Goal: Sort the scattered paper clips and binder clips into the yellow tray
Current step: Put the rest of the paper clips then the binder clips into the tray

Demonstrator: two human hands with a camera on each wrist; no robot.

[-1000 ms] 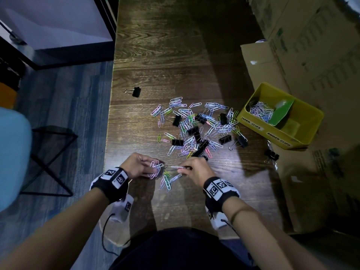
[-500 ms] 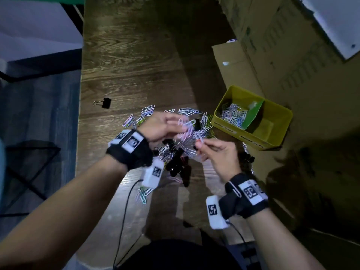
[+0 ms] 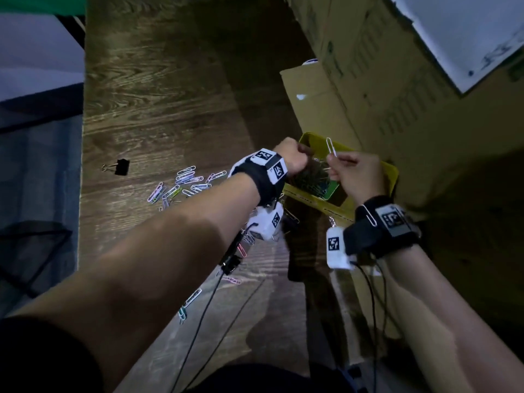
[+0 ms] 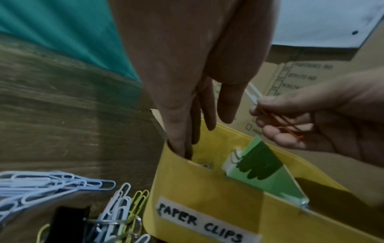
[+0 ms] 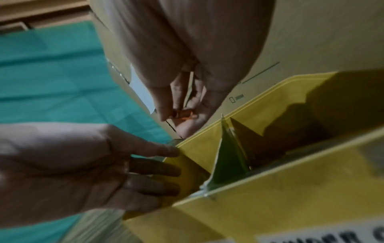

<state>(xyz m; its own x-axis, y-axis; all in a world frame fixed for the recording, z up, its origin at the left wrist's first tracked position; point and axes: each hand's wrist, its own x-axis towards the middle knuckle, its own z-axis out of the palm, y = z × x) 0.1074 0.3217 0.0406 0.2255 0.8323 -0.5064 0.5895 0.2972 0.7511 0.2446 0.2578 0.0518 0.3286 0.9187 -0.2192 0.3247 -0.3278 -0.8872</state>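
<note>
The yellow tray (image 3: pixel 394 177) stands at the table's right, with a green divider (image 4: pixel 261 166) and a "PAPER CLIPS" label (image 4: pixel 199 220). My left hand (image 4: pixel 197 131) hangs over the paper-clip compartment, its straight fingers (image 5: pixel 158 169) reaching down inside and holding nothing. A heap of paper clips (image 3: pixel 312 177) lies in that compartment. My right hand (image 3: pixel 333 163) hovers just right of it above the tray and pinches a white paper clip (image 3: pixel 331 147) together with an orange one (image 4: pixel 286 125). Loose coloured paper clips (image 3: pixel 184 182) remain on the wood left of my forearm.
A lone black binder clip (image 3: pixel 122 167) lies near the table's left edge. Another binder clip (image 4: pixel 68 223) sits among clips by the tray's front. Cardboard boxes (image 3: pixel 368 95) wall in the right side behind the tray. A white clip (image 3: pixel 370 218) clings to my right wristband.
Both hands moved from the pile rightward to the tray. The left hand, which held a bunch of paper clips, now has straight empty fingers inside the compartment.
</note>
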